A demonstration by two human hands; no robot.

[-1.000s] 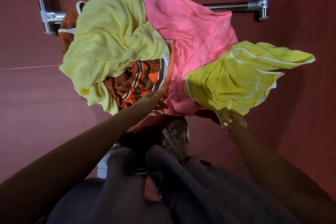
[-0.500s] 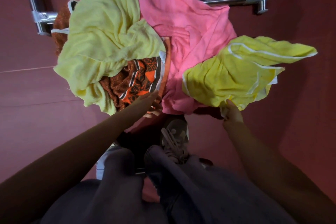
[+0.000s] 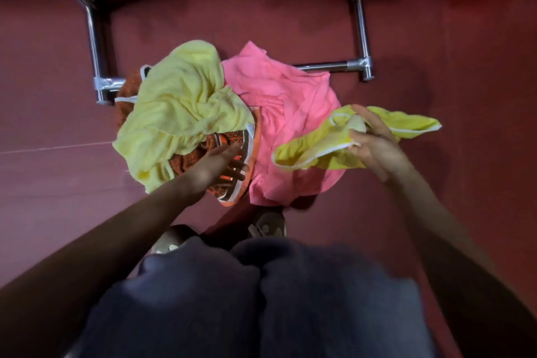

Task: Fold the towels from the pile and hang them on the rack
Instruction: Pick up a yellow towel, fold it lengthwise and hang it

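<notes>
Lime towel, white-trimmed: held over right side of pile, long axis left-right, across pink towel. Right hand grips its middle, fingers curled into cloth. Left hand straight-fingered on orange patterned towel, nearer loose left end. Rack beyond.

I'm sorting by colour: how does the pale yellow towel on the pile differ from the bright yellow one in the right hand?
The pale yellow towel is plain pastel; the bright yellow towel is vivid with white edging. The pale one lies heaped left of the pink towel; the bright one is gripped by the right hand above it. Both are crumpled, unfolded.
</notes>
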